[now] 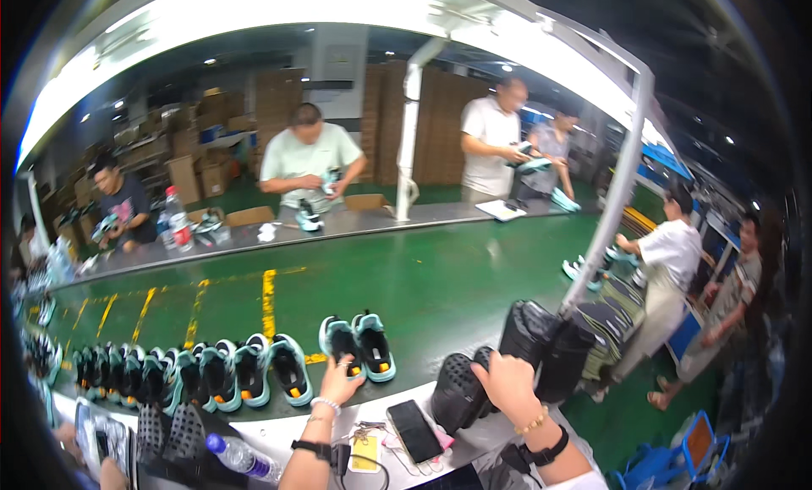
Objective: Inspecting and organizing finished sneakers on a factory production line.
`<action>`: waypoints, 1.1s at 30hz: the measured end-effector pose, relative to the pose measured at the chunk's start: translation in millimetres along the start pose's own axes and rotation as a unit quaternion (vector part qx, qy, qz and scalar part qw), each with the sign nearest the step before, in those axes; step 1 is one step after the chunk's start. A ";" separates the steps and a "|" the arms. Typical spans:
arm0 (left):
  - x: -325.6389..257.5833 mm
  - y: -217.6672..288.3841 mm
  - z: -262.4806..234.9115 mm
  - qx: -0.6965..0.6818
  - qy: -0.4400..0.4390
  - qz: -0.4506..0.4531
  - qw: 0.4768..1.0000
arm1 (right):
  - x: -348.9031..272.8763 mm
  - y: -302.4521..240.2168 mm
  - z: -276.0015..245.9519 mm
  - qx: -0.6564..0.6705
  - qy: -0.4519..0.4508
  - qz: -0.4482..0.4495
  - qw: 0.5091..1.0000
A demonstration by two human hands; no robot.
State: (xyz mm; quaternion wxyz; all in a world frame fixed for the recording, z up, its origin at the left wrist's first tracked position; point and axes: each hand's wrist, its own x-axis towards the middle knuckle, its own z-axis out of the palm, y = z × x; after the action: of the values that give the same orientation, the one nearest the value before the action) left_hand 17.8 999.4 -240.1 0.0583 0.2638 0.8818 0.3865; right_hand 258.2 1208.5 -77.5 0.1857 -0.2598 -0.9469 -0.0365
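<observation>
My left hand is closed at the near end of a black and mint-green sneaker on the green bench. Its matching sneaker stands right beside it. My right hand has its thumb against a black, shoe-shaped piece with a studded surface; its other fingers are curled and mostly hidden. A similar black studded piece leans just left of it. Behind that hand stand larger black stacked pieces.
A row of sneakers lines the near bench edge to the left. Close to me lie a phone, keys, a yellow card and a water bottle. Co-workers handle shoes across the green bench and at the right; a white post rises there.
</observation>
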 end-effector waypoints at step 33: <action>-43.2 -24.9 29.0 -0.043 0.116 -0.060 0.991 | 105.9 -245.1 243.7 -0.010 -0.166 -0.191 0.967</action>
State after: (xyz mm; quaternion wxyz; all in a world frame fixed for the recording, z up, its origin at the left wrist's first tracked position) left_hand 53.1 982.2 -282.3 -0.0098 0.1609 0.8797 0.4475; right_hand -31.1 1088.2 -257.7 0.0130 -0.0784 -0.9961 -0.0375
